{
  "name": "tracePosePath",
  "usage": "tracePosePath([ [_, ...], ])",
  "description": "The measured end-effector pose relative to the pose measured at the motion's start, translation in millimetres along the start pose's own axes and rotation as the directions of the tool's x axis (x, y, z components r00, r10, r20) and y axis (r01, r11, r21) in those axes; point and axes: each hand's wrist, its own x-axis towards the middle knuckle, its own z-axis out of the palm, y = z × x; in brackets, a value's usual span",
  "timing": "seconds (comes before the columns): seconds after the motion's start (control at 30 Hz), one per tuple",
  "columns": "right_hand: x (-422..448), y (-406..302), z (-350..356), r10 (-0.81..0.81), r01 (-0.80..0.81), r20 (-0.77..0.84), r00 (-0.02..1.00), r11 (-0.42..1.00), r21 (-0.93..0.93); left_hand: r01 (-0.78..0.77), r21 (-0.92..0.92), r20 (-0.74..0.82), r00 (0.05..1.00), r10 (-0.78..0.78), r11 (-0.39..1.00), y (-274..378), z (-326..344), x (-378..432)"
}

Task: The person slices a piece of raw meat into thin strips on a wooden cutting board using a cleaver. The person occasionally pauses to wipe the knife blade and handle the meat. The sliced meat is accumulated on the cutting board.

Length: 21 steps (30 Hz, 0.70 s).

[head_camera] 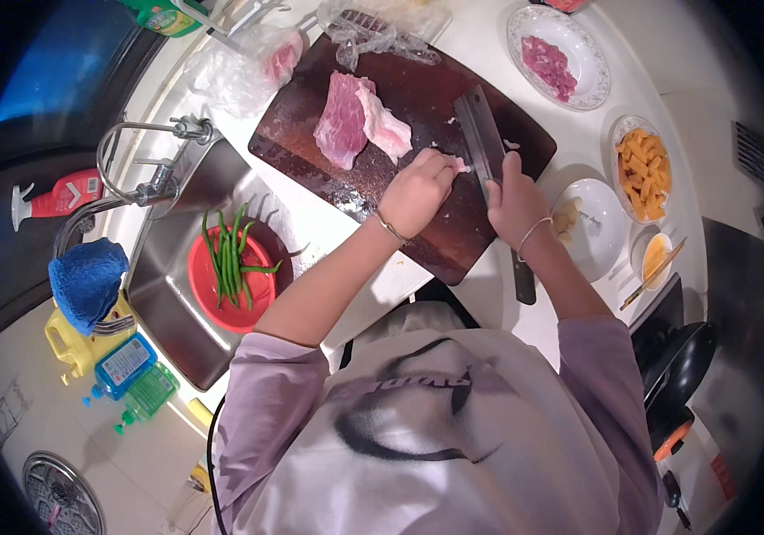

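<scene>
My right hand (514, 200) grips a cleaver (479, 130), its blade down over the right part of a dark cutting board (382, 194). A dark handle (524, 277) extends below that hand. My left hand (420, 189) pinches a small piece of pale pink meat (461, 164) on the board, just left of the blade. Beyond my left hand lie a red slab of raw meat (342, 120) and a paler, fatty piece (384, 126) against it. Small scraps lie near the blade, with one bit (511, 144) to its right.
A plate of cut meat (594, 87), a dish of orange pieces (643, 170) and a white plate (599, 227) stand right of the board. Plastic-wrapped meat (282, 60) touches the upper left. A red bowl (201, 304) of green chillies (228, 261) sits in the sink (161, 321).
</scene>
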Motion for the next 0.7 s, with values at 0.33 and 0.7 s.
tracePosePath([
  [0.33,2.5,7.2,2.9,-0.037,0.05,-0.178,0.983,0.996,0.072,-0.004,0.011,0.013,1.0,0.004,1.0,8.2,3.0,-10.6],
  [0.7,-3.3,-14.2,5.4,-0.205,0.215,-0.211,0.956,0.976,0.027,0.031,-0.067,-0.057,0.998,-0.035,0.997,10.4,-7.9,-17.1],
])
